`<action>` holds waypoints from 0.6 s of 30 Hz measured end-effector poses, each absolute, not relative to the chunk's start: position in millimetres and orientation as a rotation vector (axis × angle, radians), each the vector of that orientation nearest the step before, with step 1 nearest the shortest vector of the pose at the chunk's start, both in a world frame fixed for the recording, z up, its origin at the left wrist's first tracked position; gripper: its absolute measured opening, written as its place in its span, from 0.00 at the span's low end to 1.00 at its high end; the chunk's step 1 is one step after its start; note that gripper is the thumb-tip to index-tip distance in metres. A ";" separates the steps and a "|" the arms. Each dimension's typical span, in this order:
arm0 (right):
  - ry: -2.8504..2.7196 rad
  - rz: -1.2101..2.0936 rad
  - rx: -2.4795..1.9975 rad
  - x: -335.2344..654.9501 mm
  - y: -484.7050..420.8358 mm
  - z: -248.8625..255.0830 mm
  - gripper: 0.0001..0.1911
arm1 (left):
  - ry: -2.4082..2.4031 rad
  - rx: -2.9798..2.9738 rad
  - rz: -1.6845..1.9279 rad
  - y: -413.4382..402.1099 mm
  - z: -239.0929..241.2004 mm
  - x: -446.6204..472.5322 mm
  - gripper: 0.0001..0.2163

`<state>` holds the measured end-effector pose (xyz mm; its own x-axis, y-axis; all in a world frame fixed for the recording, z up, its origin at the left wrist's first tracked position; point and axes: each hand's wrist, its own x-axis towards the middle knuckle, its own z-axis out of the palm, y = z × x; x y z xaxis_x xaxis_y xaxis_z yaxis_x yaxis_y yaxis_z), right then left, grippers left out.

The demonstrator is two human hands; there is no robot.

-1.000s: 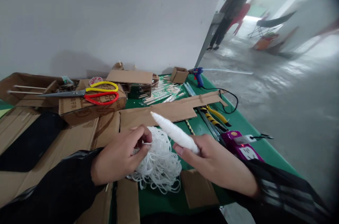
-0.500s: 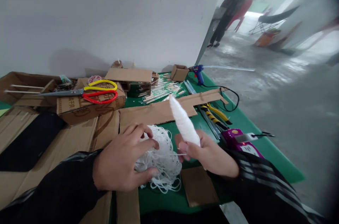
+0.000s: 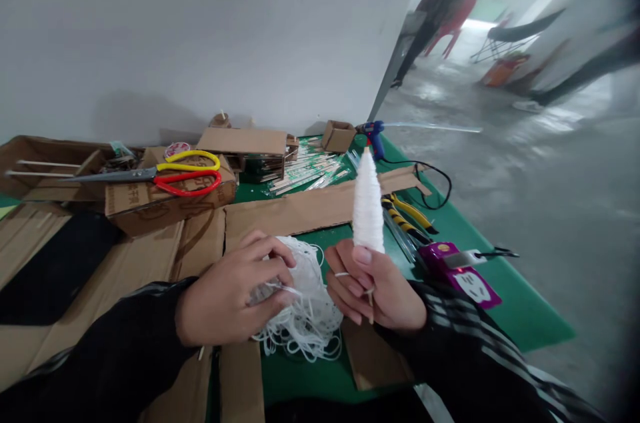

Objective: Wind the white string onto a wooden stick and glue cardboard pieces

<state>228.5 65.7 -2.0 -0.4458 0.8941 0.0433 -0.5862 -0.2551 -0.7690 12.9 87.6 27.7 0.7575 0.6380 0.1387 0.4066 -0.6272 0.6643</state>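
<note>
In my right hand (image 3: 377, 283) stands a stick wound with white cord (image 3: 369, 203), a spindle shape nearly upright with its bare wooden tip at the top. The stick's lower end pokes out beneath my fingers, and a strand of cord crosses them. My left hand (image 3: 240, 286) is closed on part of the loose white cord (image 3: 305, 326), a tangled heap on the green table. White strands show between its thumb and fingers. Part of the heap is hidden behind that hand.
Scissors (image 3: 187, 173) with yellow and red handles lie on a cardboard box (image 3: 170, 203). Thin sticks (image 3: 310, 170), a glue gun (image 3: 373, 136), pliers (image 3: 410, 216) and a purple power strip (image 3: 457, 270) are on the table. A person (image 3: 440, 3) stands in the background.
My right hand has turned the wound stick from leaning left to nearly upright, showing its tip and lower end. My left fingers have closed in on the cord.
</note>
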 end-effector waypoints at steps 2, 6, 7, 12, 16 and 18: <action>-1.029 1.738 -0.664 229.8 65.6 -5.3 0.24 | 0.770 2.176 0.514 89.4 29.5 12.9 0.03; -1.285 1.431 -0.957 230.6 66.1 -8.5 0.22 | 0.756 1.904 0.551 91.9 26.5 13.5 0.05; -1.356 1.364 -0.998 230.7 66.0 -8.0 0.21 | 0.760 1.838 0.559 92.1 25.0 13.9 0.06; -1.660 1.141 -1.131 231.9 64.7 -1.8 0.14 | 0.765 1.578 0.604 91.2 21.8 15.1 0.08; -1.808 1.060 -1.214 231.9 65.2 2.1 0.15 | 0.796 1.410 0.559 91.4 23.5 14.6 0.11; -1.849 1.042 -1.231 231.6 66.0 3.1 0.14 | 0.792 1.364 0.549 91.8 23.9 14.4 0.12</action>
<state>231.6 66.0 3.1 -0.3265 0.9398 0.1012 0.4007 0.2345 -0.8857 14.4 91.8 23.9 0.6343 0.7526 -0.1768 0.0988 0.1479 0.9841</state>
